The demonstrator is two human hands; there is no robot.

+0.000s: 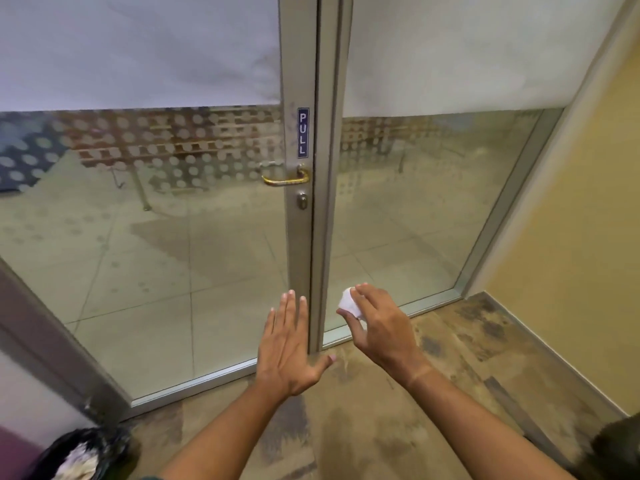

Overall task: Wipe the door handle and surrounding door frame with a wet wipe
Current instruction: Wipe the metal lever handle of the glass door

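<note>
Ahead of you: blue PULL sticker (303, 132) upright on metal stile. Keyhole cylinder (302, 201) on same stile, lower down. Frosted dot pattern (180, 147) banding glass panels. Your right: yellow wall (585, 209). Underfoot: mottled brown floor (467, 362). Bottom left corner of floor: black bin bag (86, 455), crumpled white paper inside.

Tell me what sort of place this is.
Probably an office or public building entrance: a metal-framed glass door with a PULL sign, a brass handle, and a bin lined with a black bag.
</note>
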